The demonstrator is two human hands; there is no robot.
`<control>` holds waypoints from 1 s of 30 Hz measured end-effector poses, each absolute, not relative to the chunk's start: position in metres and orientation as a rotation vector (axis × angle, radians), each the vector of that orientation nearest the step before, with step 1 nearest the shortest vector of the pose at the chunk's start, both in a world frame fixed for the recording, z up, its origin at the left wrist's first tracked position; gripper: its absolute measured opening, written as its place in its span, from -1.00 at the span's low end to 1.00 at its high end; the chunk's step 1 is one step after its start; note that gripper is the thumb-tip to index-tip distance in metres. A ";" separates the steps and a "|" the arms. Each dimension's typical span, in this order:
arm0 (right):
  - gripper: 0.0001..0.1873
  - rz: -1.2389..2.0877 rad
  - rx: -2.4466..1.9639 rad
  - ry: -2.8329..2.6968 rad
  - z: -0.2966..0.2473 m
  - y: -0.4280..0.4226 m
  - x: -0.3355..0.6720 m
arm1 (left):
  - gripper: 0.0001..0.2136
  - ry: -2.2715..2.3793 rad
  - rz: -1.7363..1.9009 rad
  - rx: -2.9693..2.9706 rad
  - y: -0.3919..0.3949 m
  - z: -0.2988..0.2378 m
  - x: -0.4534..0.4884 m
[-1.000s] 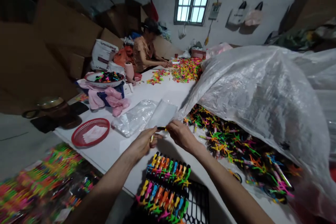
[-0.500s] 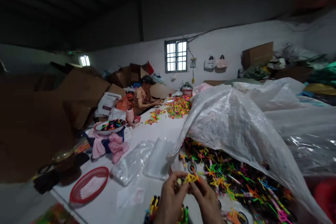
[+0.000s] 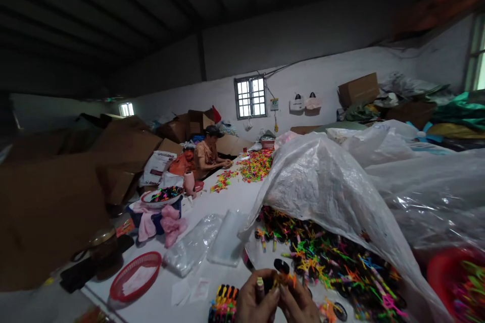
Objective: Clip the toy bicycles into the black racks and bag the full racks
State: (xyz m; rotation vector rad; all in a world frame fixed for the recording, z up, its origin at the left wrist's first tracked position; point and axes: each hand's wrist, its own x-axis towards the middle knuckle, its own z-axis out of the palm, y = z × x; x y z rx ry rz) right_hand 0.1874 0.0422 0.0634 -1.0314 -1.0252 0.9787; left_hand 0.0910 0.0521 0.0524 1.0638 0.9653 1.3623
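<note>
At the bottom middle, my left hand [image 3: 254, 299] and my right hand [image 3: 299, 305] are close together, fingers pinched on a small toy bicycle [image 3: 291, 279]. It has orange and yellow plastic parts, and a black wheel sticks up above the fingers. A pale, short tube shows by my left fingers; whether it belongs to the toy I cannot tell. Beside my left hand, several similar toys [image 3: 226, 297] lie lined up in a row. To the right of my hands spreads a big pile of colourful toy bicycles [image 3: 333, 257], partly under a plastic sheet [image 3: 322, 176].
On the white table [image 3: 212, 199] lie clear plastic bags [image 3: 227, 239] and a red basket [image 3: 156, 273] holding paper. Beyond stands a blue crate [image 3: 176, 207] with pink cloth. A co-worker [image 3: 206, 154] sits at the far side near colourful pieces [image 3: 257, 164]. A red tub [image 3: 435, 272] stands right.
The view has tilted upward, so my hands sit lower in it. The toy has turned between my fingers; its black wheel now points up. The row of toys on the left shows more.
</note>
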 end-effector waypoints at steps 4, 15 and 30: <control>-0.71 0.898 -1.101 -1.067 0.071 0.034 0.205 | -0.55 1.029 1.377 1.100 0.036 0.062 0.090; -0.69 1.110 -1.090 -1.232 0.058 -0.003 0.225 | -0.74 1.067 1.025 1.515 -0.005 0.069 0.071; -0.61 1.610 -1.009 -1.199 0.047 -0.016 0.246 | -0.77 0.916 0.849 1.118 -0.013 0.052 0.077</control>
